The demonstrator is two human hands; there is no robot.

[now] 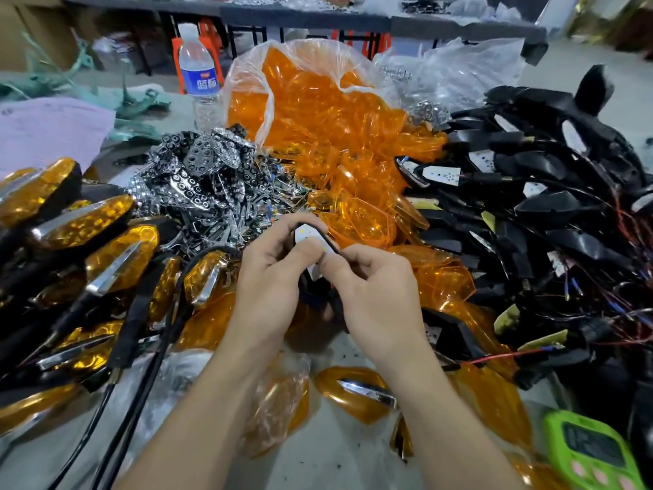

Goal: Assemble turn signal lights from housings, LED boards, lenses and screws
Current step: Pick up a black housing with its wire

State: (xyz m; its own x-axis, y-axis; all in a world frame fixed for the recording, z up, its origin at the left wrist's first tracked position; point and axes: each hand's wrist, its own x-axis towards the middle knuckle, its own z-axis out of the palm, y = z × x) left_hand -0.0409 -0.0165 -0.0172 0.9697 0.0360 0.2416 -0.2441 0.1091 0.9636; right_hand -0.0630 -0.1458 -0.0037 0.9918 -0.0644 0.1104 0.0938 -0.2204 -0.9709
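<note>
A black turn-signal housing (327, 242) with a white LED board (304, 236) in it sits between both hands at the centre of the head view. My left hand (272, 274) grips the housing from the left, thumb on the board. My right hand (371, 288) holds it from the right, thumb and forefinger pressing on the board's lower end. Orange lenses (332, 136) spill from a clear bag behind. Chrome reflector inserts (201, 178) are heaped to the left of the lenses. Black housings with wires (551, 213) fill the right side.
Finished orange-and-chrome lights (77, 249) are stacked at the left. A water bottle (198, 76) stands at the back. A green device (590, 454) lies at the bottom right. One assembled lens (353, 390) lies on the grey table (339, 454) near my wrists.
</note>
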